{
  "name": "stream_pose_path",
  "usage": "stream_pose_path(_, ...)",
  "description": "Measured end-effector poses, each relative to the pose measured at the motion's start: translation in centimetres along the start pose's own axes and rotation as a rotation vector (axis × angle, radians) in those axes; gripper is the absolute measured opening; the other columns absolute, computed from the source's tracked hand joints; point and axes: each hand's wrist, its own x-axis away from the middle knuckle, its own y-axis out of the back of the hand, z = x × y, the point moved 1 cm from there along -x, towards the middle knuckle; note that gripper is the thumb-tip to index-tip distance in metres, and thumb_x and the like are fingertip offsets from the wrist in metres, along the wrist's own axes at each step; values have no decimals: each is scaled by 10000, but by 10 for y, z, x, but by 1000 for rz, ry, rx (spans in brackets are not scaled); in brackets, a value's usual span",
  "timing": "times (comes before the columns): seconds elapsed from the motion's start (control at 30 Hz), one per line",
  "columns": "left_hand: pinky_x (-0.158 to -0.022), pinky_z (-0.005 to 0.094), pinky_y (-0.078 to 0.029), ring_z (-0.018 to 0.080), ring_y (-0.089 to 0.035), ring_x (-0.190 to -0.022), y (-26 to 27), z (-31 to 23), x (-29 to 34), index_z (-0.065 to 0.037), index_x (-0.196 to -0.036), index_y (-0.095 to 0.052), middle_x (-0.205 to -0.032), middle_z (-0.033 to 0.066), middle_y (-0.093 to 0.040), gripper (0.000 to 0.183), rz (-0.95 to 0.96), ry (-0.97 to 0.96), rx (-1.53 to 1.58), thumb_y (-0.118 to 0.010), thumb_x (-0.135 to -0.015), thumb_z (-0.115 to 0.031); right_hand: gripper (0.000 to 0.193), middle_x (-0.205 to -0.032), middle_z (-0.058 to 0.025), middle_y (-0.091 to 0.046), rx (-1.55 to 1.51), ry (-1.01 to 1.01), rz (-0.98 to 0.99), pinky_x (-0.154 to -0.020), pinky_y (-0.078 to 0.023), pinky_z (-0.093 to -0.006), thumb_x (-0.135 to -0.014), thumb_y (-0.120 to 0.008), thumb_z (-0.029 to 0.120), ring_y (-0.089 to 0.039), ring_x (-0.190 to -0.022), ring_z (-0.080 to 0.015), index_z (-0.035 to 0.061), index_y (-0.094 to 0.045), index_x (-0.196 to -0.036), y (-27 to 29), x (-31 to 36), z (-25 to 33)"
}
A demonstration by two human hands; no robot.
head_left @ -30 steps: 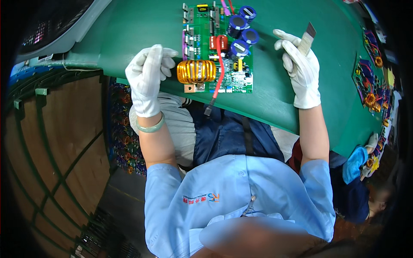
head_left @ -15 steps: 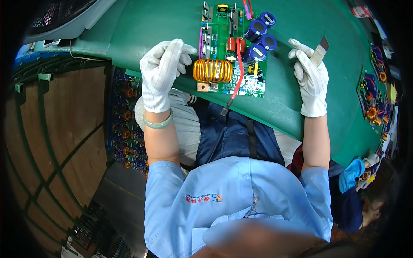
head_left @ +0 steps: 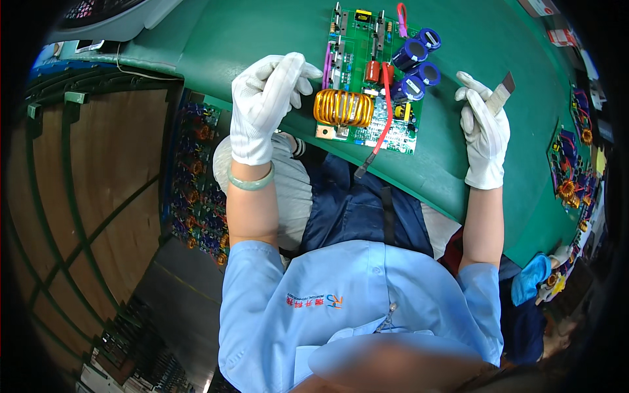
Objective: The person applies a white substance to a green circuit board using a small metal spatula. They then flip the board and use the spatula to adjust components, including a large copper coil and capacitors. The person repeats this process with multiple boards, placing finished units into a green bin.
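Note:
A green circuit board [head_left: 360,134] lies on the green table top, with a copper-wound coil [head_left: 344,108], several dark blue capacitors [head_left: 410,54] and a loose red wire [head_left: 388,108] whose dark end hangs past its near edge. Just left of the board is my gloved left hand [head_left: 270,105], its fingers loosely bent and apart, with nothing visible in them. Its fingertips are close to the purple strip [head_left: 327,65] on the board's left side; contact is unclear. Right of the board, my gloved right hand [head_left: 486,134] grips a flat tool [head_left: 502,93] with a pale wrapped handle and a dark tip pointing up.
More populated boards [head_left: 567,167] line the table's right side. Others stand crowded in a rack [head_left: 196,177] to my left, beside a wooden panel with green bars [head_left: 111,170]. A grey fan-like housing [head_left: 124,23] occupies the far left corner. Another person's blue sleeve [head_left: 532,278] shows at lower right.
The view has shifted, so board, table and hands appear farther right and slightly lower. Relative to the board, both hands have barely moved, and the tool remains in my right hand.

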Motion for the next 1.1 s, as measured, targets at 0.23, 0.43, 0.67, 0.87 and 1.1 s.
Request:
stream_pose_path(0.23,-461,188,-355,52,-491,-500,1,0,-1,25,-869,-717,-659,36,-627,331,-5,4,26,-525,-989,-216,429,-886,-40,-634,10,6,12,-416,-260,-162,-936,-605,217,-374,-497,0,-103,-573,-1219,0,-1,0)
stream_pose_path(0.43,-473,188,-350,43,-484,-515,-3,-3,-4,18,-877,-720,-676,20,-631,312,3,60,-39,-567,-972,-237,425,-895,-41,-635,-1,-2,20,-414,-266,-164,-937,-603,216,-383,-506,-3,-100,-575,-1220,0,0,0)
stream_pose_path(0.67,-479,186,-340,31,-451,-516,-7,-4,-5,16,-889,-720,-673,-4,-611,282,20,87,-83,-608,-959,-234,384,-925,-62,-651,-20,-12,13,-412,-262,-169,-931,-609,210,-384,-496,-15,-85,-603,-1177,-3,3,4)
stream_pose_path(0.87,-487,202,-368,53,-482,-522,-7,3,-6,12,-899,-722,-679,11,-619,283,10,99,-124,-609,-956,-241,377,-911,-70,-666,-31,-22,37,-408,-267,-180,-941,-611,259,-392,-482,-24,-74,-633,-1116,0,1,4)
stream_pose_path(1.1,-465,180,-333,21,-454,-520,-11,9,-8,10,-904,-713,-664,-12,-609,299,-35,41,-177,-614,-962,-265,346,-822,-14,-652,14,-55,58,-410,-243,-177,-933,-628,292,-346,-474,4,-5,-681,-1104,-3,4,6)
